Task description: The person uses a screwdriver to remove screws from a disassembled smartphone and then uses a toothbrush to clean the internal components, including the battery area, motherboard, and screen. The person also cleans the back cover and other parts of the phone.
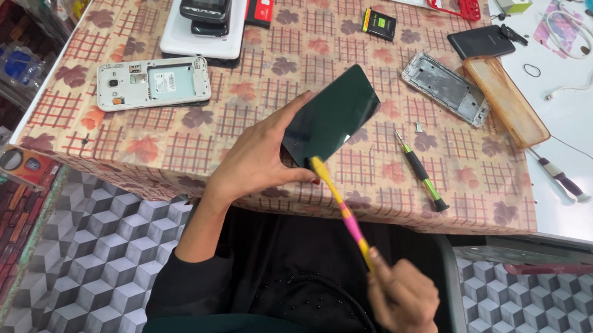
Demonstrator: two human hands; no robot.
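Left hand fingers: the left hand point(257, 162) is clamped on a dark phone screen panel point(331, 115), thumb along its lower edge, the other fingers behind it.
Right hand fingers: the right hand point(400, 298) is closed around the lower end of a yellow and pink toothbrush point(344, 207).
Screen panel: held tilted above the near edge of the surface point(179, 149), one corner pointing up and away from the person.
Toothbrush: runs slantwise up from the right hand; its yellow head touches the panel's lower corner, just beside the left thumb.
Screwdriver: a green and black screwdriver point(421, 171) lies on the surface just right of the panel, apart from both hands.
Silver frame: a bare metal phone frame point(447, 90) lies farther right, next to a long orange translucent case point(506, 101).
Open phone: a white phone with its back cover off point(153, 83) lies on the left part of the surface, well apart from the hands.
Far edge: a stack of dark phones on a white slab point(203, 15), a red battery point(259, 9), a black and yellow battery point(379, 23) and a black phone point(480, 41).
Surface: covered with a checked cloth bearing leaf prints; a white top point(573, 137) adjoins it on the right, carrying a second screwdriver point(562, 179) and white cable point(586, 48).
Below: a patterned cube-tile floor point(103, 245) and the person's black garment.
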